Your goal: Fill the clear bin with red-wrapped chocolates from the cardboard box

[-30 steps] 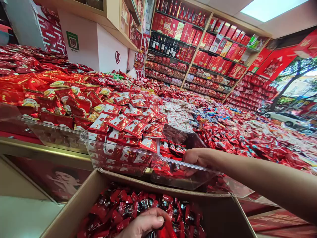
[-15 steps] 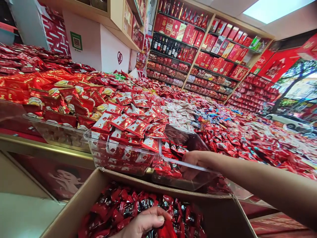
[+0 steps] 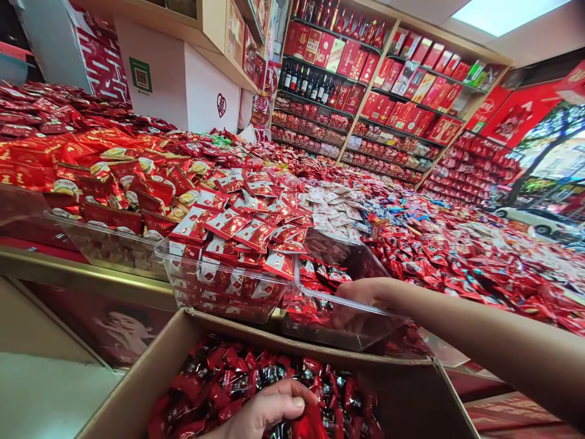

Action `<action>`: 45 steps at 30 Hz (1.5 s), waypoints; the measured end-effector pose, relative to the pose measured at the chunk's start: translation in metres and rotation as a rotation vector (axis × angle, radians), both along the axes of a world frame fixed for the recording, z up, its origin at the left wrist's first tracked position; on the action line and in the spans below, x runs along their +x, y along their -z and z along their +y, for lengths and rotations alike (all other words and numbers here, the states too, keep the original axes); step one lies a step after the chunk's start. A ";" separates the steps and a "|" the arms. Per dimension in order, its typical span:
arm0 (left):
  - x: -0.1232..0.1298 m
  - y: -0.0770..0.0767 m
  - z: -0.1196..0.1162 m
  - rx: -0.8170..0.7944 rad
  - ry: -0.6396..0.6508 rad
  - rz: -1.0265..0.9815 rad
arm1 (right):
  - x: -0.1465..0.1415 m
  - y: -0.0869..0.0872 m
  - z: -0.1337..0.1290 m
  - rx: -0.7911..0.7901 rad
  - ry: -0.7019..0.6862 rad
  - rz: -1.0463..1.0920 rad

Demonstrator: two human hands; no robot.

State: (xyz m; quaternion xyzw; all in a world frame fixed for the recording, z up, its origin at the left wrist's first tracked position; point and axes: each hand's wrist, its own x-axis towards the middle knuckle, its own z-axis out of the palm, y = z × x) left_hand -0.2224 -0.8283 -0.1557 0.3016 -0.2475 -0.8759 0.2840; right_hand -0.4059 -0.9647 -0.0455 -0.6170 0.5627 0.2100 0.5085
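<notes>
My left hand (image 3: 269, 408) is low in a cardboard box (image 3: 132, 372), its thumb and fingers closed on red-wrapped candies (image 3: 308, 424). Around it lie many candies (image 3: 237, 381) in red and black wrappers. My right hand (image 3: 359, 299) reaches over the rim into a clear plastic bin (image 3: 365, 332) beyond the box. Its fingers curl down together onto similar red and black packets (image 3: 315, 308) at the bottom; the plastic wall blurs them, and anything inside the grip is hidden.
Beside that bin stands another clear bin (image 3: 223, 289) heaped with red and white packets. A broad display of wrapped sweets (image 3: 457, 256) stretches behind. Shelves (image 3: 356, 91) with bottles and red boxes line the back. A gold-edged counter (image 3: 123, 277) runs along the left.
The view has shifted very slightly. Both hands stay where they were, the left in the box and the right in the clear bin.
</notes>
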 end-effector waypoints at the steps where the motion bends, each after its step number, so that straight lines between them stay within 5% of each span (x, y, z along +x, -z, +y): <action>1: 0.000 -0.002 0.000 0.004 -0.003 -0.004 | 0.000 0.001 0.000 -0.024 -0.004 0.004; 8: 0.003 -0.015 0.002 0.058 0.029 0.002 | -0.005 -0.019 -0.008 -0.218 -0.167 0.073; 11: 0.005 -0.019 0.001 0.047 0.068 0.006 | -0.013 -0.047 0.000 -0.562 -0.124 0.001; 15: 0.006 -0.025 -0.001 0.000 -0.031 0.019 | -0.018 -0.073 0.052 -0.953 0.071 -0.227; 18: 0.007 -0.030 0.000 -0.038 -0.068 0.035 | -0.011 -0.059 0.105 -0.876 0.067 -0.309; 21: 0.005 -0.036 0.004 -0.098 -0.021 0.037 | 0.001 -0.020 0.138 -0.807 0.071 -0.308; 24: 0.001 -0.038 0.009 -0.231 0.005 0.002 | 0.010 0.017 0.145 -0.776 0.173 -0.416; 27: -0.003 -0.036 0.013 -0.399 -0.022 -0.090 | 0.013 0.034 0.142 -0.736 0.269 -0.557; 33: -0.004 -0.032 0.014 -0.624 0.018 -0.339 | 0.010 0.035 0.147 -0.764 0.317 -0.618; 36: -0.003 -0.035 0.015 -0.496 0.021 -0.287 | 0.008 0.034 0.149 -0.732 0.336 -0.638; 40: -0.001 -0.040 0.016 -0.173 0.115 -0.179 | 0.005 0.028 0.153 -0.970 0.152 -0.606; 43: 0.001 -0.042 0.014 -0.133 0.056 -0.159 | 0.007 0.025 0.158 -0.962 0.014 -0.734; 45: 0.003 -0.042 0.012 -0.216 -0.029 -0.194 | 0.008 0.027 0.159 -0.840 0.093 -0.807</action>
